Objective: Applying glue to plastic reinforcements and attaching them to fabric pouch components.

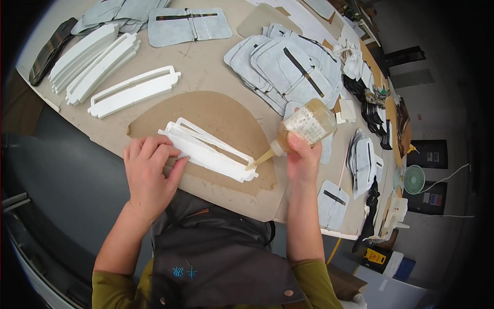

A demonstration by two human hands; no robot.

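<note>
My right hand (pixel 303 160) is wrapped round a squeeze bottle (pixel 315 122) of yellowish liquid with a pale label. The bottle is tilted, and its tapered nozzle (pixel 263 158) points down at the right end of a white slotted frame (pixel 208 156). The nozzle tip meets or nearly meets that end. My left hand (pixel 150 167) has its fingers curled and its thumb by the frame's left end, gripping it there. The frame lies aslant on a brown rounded sheet (pixel 206 105); a second slotted piece shows along its far edge, partly overlapped.
More white slotted frames (pixel 135 92) lie at the far left, several stacked. Pale grey panels with dark slits (pixel 285 67) are piled at the back right. A dark folded strip (pixel 51 49) rests by the table's left edge. A green fan (pixel 414 179) stands off at the right.
</note>
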